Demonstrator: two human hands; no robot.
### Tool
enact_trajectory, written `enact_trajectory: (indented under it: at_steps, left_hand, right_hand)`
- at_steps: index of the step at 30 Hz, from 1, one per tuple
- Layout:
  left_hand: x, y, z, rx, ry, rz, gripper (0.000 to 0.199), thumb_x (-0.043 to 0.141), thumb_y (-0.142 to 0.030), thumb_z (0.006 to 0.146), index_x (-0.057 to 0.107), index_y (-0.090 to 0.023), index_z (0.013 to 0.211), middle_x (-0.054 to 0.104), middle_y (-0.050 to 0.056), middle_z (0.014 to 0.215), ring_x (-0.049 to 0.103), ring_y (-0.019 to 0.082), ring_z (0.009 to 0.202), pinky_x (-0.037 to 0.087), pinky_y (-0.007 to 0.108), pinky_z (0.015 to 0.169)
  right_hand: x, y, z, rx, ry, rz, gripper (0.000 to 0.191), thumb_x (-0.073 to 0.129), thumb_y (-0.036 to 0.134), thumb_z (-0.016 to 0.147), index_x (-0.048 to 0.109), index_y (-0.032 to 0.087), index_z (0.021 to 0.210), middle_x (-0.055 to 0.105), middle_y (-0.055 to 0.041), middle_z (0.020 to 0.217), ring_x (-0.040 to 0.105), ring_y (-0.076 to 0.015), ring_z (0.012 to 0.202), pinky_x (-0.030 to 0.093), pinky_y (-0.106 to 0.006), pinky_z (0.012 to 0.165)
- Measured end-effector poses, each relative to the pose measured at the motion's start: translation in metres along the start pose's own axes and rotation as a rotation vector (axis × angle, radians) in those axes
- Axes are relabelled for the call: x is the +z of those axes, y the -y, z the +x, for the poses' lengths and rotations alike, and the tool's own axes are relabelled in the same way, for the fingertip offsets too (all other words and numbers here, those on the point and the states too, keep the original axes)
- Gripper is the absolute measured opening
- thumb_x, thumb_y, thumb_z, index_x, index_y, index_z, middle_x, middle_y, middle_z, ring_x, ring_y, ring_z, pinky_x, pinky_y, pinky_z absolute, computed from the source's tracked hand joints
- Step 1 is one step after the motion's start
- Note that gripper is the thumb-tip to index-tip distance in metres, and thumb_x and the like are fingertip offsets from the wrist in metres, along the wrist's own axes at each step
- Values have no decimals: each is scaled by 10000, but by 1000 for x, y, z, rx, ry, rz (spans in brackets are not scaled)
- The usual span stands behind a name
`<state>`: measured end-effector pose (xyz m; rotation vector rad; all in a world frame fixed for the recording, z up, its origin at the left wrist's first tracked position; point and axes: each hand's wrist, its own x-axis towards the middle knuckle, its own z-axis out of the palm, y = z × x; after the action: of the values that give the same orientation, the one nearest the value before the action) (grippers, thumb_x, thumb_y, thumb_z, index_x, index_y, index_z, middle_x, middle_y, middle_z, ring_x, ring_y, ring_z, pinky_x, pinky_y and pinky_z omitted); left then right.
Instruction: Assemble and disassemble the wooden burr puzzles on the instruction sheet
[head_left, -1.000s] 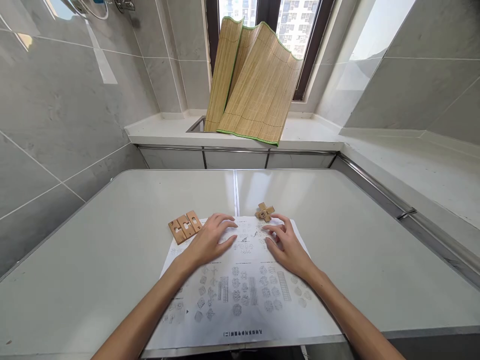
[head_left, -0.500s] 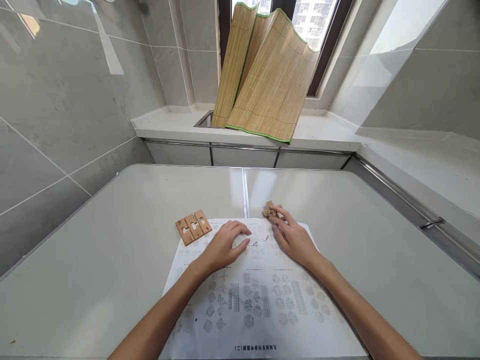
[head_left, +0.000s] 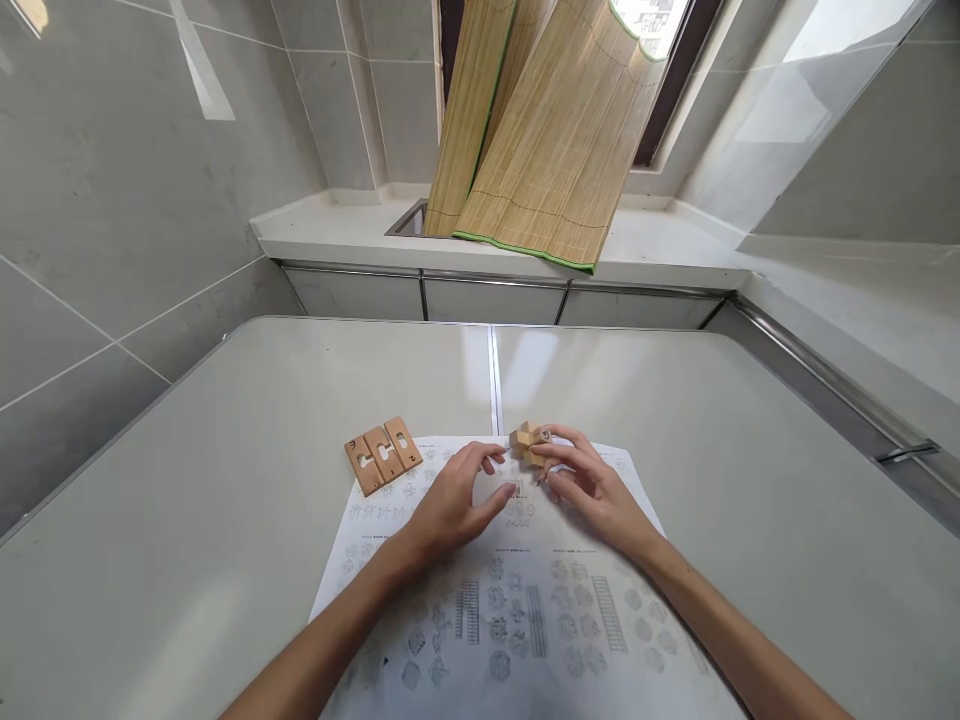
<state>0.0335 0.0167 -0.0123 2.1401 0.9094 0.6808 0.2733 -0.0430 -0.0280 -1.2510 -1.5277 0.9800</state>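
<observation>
My right hand (head_left: 596, 490) has its fingers closed on a small wooden interlocking puzzle (head_left: 528, 441) made of crossed light-brown pieces, over the top edge of a printed paper sheet (head_left: 435, 690). Part of the puzzle hides behind the fingers. Just left of it, my left hand (head_left: 459, 502) hovers with thumb and fingers apart and nothing between them. Farther left, several flat wooden pieces (head_left: 384, 456) with cut-out slots and marked numbers lie side by side, partly over the sheet's corner.
A pale table (head_left: 187, 520) with a centre seam carries everything. Behind it is a white ledge (head_left: 337, 230) with a folded bamboo mat (head_left: 547, 140) leaning at the window. Grey tiled walls stand left and right, and a metal rail (head_left: 825, 375) runs along the right.
The puzzle has come nearer and slightly left in my right hand, and it is turned differently. My left thumb has shifted a little right. The head view has tilted down.
</observation>
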Motion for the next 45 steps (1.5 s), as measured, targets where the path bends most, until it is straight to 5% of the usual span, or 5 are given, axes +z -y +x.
enact_trajectory:
  at_steps: [7,13,20,31,45]
  left_hand:
    - [2,-12,-2,-61,-14,-165,626,791,-528,883,541,-225,1371,661,110,1323,656,285,1172,547,413,982]
    - [1,-14,-3,-38,-20,-183,559,801,-445,876,569,-230,1338,720,49,1147,686,228,1010,548,357,899]
    - [0,-19,-7,101,-26,-138,594,827,-294,804,596,-228,1347,713,48,1137,649,190,927,541,335,870]
    - [-9,-15,-5,52,171,-350,645,937,-464,712,696,-239,1267,704,66,1121,627,213,931,530,341,845]
    - [4,-12,-6,12,4,-283,646,939,-525,689,677,-216,1192,682,34,1009,567,156,763,519,317,739]
  right_hand:
    - [5,8,-6,95,232,400,307,682,446,1000,752,318,1270,383,-79,1643,592,-322,1327,521,-477,1091]
    - [3,5,-4,84,172,512,220,709,450,977,739,242,1041,535,-122,1486,671,-212,865,571,-451,872]
    - [5,6,-6,127,174,365,332,661,528,1009,628,230,1153,594,28,684,561,-161,611,481,-322,676]
    - [-3,19,-6,249,522,274,367,703,547,958,691,183,1009,640,11,645,584,-152,576,487,-301,618]
    - [17,12,-14,177,169,-48,137,702,204,856,568,225,833,480,70,649,411,-121,591,316,-256,556]
